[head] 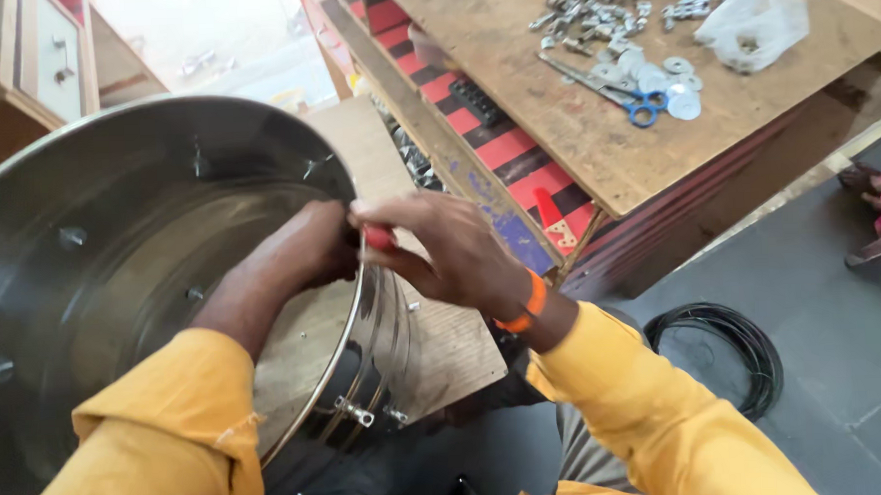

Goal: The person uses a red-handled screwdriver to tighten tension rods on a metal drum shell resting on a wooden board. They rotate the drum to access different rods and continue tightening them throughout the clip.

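Head view, right hand (455, 252) gripping red-handled tool (380, 238), steel drum (169, 286)

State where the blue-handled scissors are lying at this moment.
In the head view the blue-handled scissors lie at upper right on the wooden board, beside the metal washers and below the pile of metal fasteners, well away from both hands.

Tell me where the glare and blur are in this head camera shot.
In the head view, daylight washes out the floor at the top left and streaks the steel drum. The hands are soft: left hand inside the rim, right hand on a red-handled tool. The scissors look sharper.
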